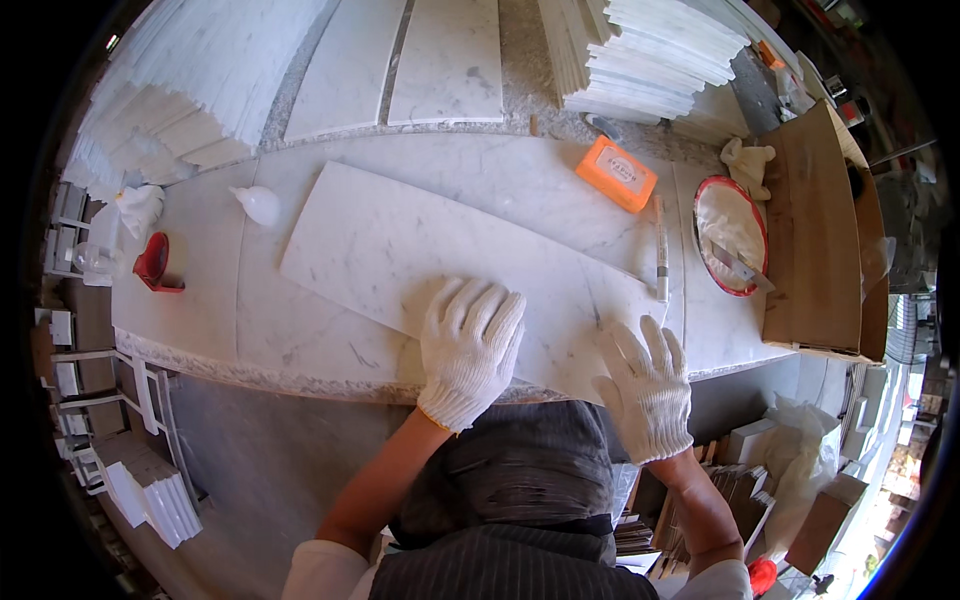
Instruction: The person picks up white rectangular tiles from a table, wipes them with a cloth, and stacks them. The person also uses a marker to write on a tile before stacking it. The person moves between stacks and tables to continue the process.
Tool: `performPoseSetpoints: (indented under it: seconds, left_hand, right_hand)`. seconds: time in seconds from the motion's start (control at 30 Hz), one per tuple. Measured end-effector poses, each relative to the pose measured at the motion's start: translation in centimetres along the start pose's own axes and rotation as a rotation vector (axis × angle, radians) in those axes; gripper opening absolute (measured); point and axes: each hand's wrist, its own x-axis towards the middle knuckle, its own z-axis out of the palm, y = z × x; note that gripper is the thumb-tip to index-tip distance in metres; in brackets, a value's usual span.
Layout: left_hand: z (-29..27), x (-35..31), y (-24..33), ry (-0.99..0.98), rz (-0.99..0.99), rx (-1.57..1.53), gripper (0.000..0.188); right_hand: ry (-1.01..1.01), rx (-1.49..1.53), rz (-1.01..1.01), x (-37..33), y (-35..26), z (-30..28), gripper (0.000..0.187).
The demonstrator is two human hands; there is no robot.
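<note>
A long white marble tile (440, 240) with faint grey veins lies slanted across the worktable, its right end toward me. My left hand (472, 345), in a white knitted glove, rests on the near edge of the tile with its fingers stretched forward and close together. My right hand (645, 385), gloved the same way, is at the tile's near right corner with fingers spread. Whether its fingertips press on the tile or only hover, I cannot tell. Neither hand grips anything. A white marker-like tube (661, 250) lies just beyond the tile's right end.
An orange box (616, 174) lies behind the tile. At right are a red-rimmed dish of white paste (728, 225) with a putty knife (738, 265) and a cardboard box (815, 235). A white squeeze bottle (258, 205) and red tape dispenser (155, 264) lie left. Tile stacks (650, 60) stand behind.
</note>
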Motion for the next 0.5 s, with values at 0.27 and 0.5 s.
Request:
performPoseSetpoints:
  seconds: [0.27,0.5]
  left_hand:
    - [-0.3,0.2,0.1,-0.019,0.003,0.000,0.033]
    - [-0.1,0.0,-0.2,-0.003,-0.003,-0.021,0.032]
  right_hand:
    - [0.098,-0.018,-0.032,3.1,0.5,0.9,0.042]
    - [-0.055,0.203,-0.051,-2.7,-0.3,-1.9,0.037]
